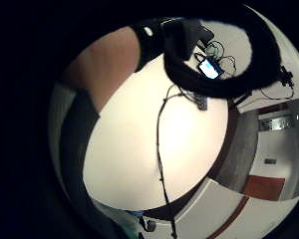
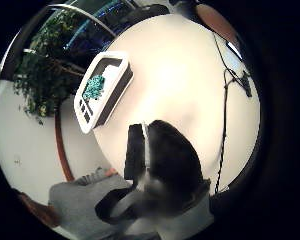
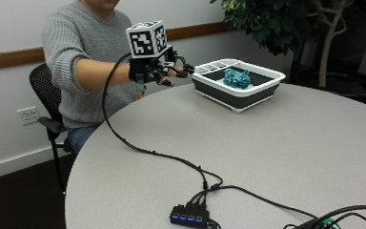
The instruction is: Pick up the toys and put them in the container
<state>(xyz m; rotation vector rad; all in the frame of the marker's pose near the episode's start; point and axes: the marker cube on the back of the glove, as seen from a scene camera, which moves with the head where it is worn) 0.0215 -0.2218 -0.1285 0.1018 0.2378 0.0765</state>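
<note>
I see the gloved right hand (image 3: 164, 71) raised above the round table (image 3: 246, 157), just short of the container (image 3: 237, 88), which sits beyond its fingertips near the table's far edge. The hand holds nothing; its fingers (image 3: 182, 71) point toward the container and look relaxed rather than clenched, though the glove's hardware hides part of them.

The container is a white-rimmed basin with dark walls and small divided compartments along one side. In its large compartment lies a teal toy (image 3: 237, 78), ahead of the hand and apart from it. From the thumb-side palm camera the same container (image 2: 104, 90) and teal toy (image 2: 94, 87) lie out past the hand (image 2: 162, 160), with bare table between them.

Behind the hand sits the person in a grey sweater (image 3: 75, 52) on a black chair (image 3: 46, 95). A leafy plant (image 3: 278, 24) stands past the container. Far on the hand's near side, a small black hub (image 3: 189, 215) rests on the table.
</note>
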